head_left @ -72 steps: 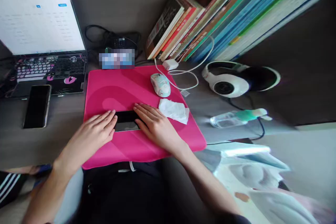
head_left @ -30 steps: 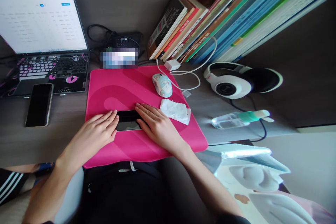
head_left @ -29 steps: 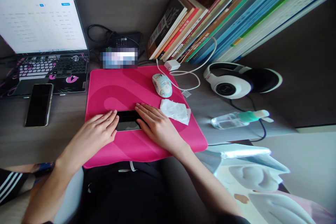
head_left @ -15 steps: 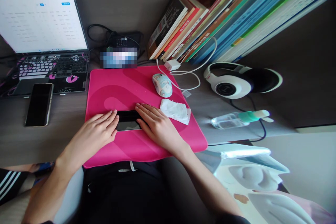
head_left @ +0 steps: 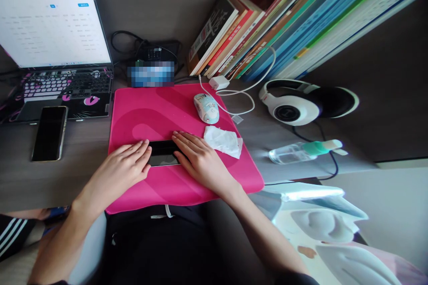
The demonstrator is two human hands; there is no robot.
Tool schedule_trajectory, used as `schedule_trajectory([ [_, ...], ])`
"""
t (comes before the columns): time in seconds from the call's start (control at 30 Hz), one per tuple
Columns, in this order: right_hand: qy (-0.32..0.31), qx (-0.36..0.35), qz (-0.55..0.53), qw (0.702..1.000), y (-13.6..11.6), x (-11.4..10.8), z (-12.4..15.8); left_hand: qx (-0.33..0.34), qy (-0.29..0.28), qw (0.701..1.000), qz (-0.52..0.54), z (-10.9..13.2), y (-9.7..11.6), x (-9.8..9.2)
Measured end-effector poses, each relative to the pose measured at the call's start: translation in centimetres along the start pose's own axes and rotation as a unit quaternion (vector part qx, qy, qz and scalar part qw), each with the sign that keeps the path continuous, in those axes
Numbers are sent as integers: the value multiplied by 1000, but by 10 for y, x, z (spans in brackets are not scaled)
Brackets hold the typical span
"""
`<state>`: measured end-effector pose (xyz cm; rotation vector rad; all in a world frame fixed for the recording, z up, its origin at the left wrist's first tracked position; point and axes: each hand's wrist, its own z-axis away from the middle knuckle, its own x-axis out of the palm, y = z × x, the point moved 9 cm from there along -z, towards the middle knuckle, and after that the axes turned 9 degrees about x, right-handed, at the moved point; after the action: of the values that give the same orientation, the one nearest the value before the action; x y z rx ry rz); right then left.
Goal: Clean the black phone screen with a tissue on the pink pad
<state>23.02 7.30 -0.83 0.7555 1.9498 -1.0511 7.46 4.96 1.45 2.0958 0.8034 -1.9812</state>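
Two things, a crumpled white tissue (head_left: 223,141) and a pale patterned computer mouse (head_left: 206,108), lie on the bright pink mat (head_left: 150,116) in the head view. Right hand (head_left: 199,158) and left hand (head_left: 125,167), nearly straight-fingered, lie flat without grasping, covering the ends of a glossy black rectangular slab (head_left: 163,154) on the mat.

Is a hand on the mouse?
No, the mouse sits on the pink mat, apart from the left hand and the right hand.
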Motion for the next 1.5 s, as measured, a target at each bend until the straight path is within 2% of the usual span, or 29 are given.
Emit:
schedule_trajectory([
  [0.63, -2, 2, 3, 1000, 0, 0, 0, -20, 11, 998, 56, 2, -4, 1],
  [0.97, 1, 1, 3, 1000, 0, -1, 0, 10, -12, 1000, 2, -2, 3, 1],
  [1.5, 3, -1, 7, 1000, 0, -1, 0, 12, 3, 1000, -26, -3, 6, 1],
])
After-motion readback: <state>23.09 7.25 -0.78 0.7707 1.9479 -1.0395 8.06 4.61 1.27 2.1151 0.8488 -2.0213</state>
